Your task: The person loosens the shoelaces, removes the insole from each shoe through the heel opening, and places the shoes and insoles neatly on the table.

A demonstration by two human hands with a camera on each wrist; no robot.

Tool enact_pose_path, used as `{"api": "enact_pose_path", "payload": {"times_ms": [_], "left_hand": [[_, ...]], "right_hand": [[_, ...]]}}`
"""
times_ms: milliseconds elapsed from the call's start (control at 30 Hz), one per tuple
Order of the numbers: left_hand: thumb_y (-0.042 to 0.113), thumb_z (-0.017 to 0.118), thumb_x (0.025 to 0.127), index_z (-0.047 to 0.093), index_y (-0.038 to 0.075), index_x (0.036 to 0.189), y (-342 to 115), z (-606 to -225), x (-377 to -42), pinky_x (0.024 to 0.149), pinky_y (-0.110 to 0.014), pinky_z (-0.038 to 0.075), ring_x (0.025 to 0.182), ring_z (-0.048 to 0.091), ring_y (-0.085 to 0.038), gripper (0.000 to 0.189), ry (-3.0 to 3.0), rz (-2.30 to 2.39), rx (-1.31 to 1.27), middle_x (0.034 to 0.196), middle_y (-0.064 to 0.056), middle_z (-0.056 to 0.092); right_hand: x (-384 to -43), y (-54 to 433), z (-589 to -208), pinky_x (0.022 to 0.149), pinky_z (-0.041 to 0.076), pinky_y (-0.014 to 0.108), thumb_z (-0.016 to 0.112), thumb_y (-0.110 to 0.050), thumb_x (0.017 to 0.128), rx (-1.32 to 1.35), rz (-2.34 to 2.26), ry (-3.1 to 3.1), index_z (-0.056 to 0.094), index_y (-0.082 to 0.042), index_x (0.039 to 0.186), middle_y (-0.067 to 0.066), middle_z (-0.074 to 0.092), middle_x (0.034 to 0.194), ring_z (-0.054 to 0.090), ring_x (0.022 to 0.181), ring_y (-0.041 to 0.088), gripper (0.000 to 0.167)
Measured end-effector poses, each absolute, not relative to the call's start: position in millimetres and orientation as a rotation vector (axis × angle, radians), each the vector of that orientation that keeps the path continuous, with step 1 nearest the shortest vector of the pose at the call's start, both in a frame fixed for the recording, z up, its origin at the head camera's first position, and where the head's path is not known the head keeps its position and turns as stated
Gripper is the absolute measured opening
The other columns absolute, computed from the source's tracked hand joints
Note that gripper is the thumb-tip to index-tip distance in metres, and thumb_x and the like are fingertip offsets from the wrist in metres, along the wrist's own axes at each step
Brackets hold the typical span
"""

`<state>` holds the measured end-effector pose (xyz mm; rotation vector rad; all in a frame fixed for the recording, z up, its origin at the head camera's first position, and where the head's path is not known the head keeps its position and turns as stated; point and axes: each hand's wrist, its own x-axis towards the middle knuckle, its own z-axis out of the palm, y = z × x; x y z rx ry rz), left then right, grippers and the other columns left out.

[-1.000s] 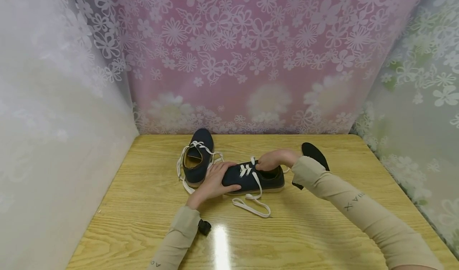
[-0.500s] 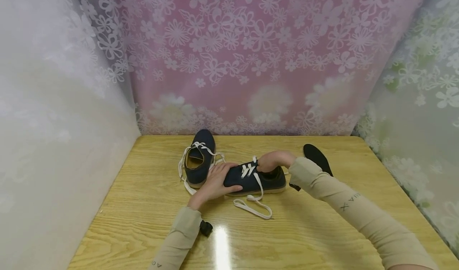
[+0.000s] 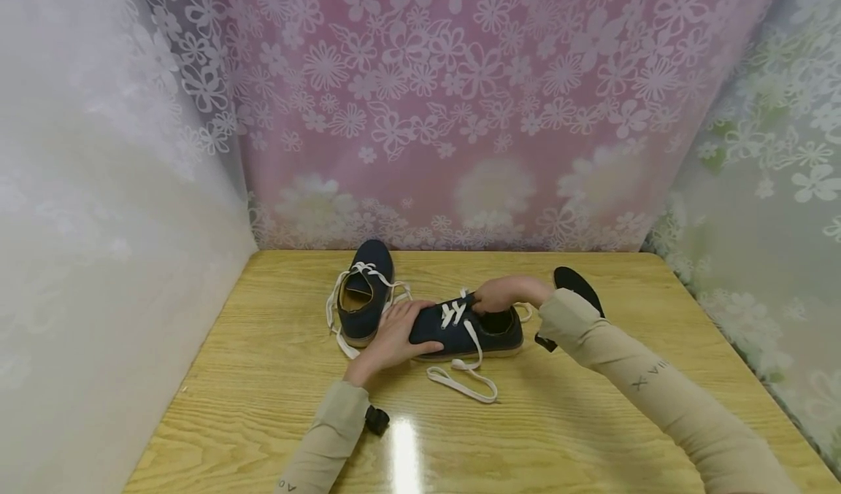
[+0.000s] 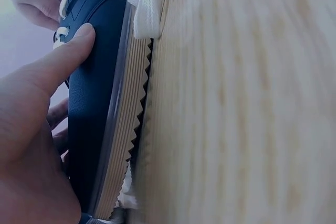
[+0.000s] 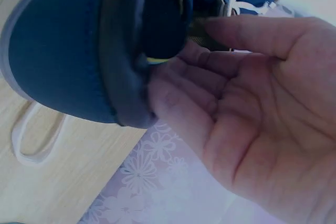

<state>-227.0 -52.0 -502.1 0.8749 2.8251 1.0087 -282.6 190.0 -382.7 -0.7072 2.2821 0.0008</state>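
Observation:
A dark navy lace-up sneaker (image 3: 427, 326) lies on the table, toe to the left. My left hand (image 3: 393, 337) grips its toe end; in the left wrist view the thumb (image 4: 79, 43) presses the upper above the ridged sole (image 4: 123, 108). My right hand (image 3: 504, 294) is at the shoe's opening by the tongue. In the right wrist view its curled fingers (image 5: 181, 106) hold the edge of the opening, with the fingertips partly hidden inside. A loose white lace (image 3: 472, 337) trails in front of the shoe.
A matching navy sneaker (image 3: 372, 257) stands to the left, toe toward the back, its laces loose. A black insole (image 3: 577, 284) lies behind the right forearm. Floral cloth (image 3: 453, 151) hangs along the back edge of the wooden table (image 3: 276, 319).
My right hand has shifted slightly to the right at the shoe's opening, and more of the dark opening shows. The left hand and the shoe stay about where they were.

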Motion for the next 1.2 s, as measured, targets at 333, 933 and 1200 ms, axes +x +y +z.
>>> {"api": "enact_pose_path", "payload": {"times_ms": [333, 933, 1200], "left_hand": [[0.051, 0.075, 0.089, 0.041, 0.019, 0.153, -50.8, -500.1, -225.6, 0.120, -0.062, 0.018, 0.147, 0.031, -0.036, 0.079, 2.820, 1.009, 0.859, 0.154, -0.008, 0.042], [0.049, 0.076, 0.089, 0.037, 0.024, 0.158, -51.6, -501.0, -226.9, 0.120, -0.063, 0.017, 0.147, 0.031, -0.037, 0.083, 2.832, 0.988, 0.870, 0.153, -0.008, 0.044], [0.047, 0.077, 0.089, 0.039, 0.021, 0.157, -51.4, -500.5, -226.3, 0.120, -0.063, 0.016, 0.148, 0.029, -0.038, 0.083, 2.820, 1.004, 0.869, 0.155, -0.009, 0.041]], "right_hand": [[-262.6, 211.3, -392.5, 0.081, 0.058, 0.036, 0.069, -0.016, 0.098, -0.750, -0.323, 2.451, 0.070, -0.004, 0.116, 0.009, 0.070, 0.111, 0.068, 0.093, 0.020, 0.022], [-250.4, 215.7, -402.4, 0.073, 0.056, 0.038, 0.073, -0.021, 0.095, -0.456, -0.764, 2.714, 0.079, -0.009, 0.102, 0.007, 0.075, 0.100, 0.067, 0.084, 0.019, 0.016], [-252.5, 245.6, -387.8, 0.080, 0.057, 0.043, 0.071, -0.023, 0.098, -0.387, -0.843, 2.759, 0.080, -0.009, 0.109, 0.014, 0.073, 0.115, 0.070, 0.100, 0.030, 0.020]]}}
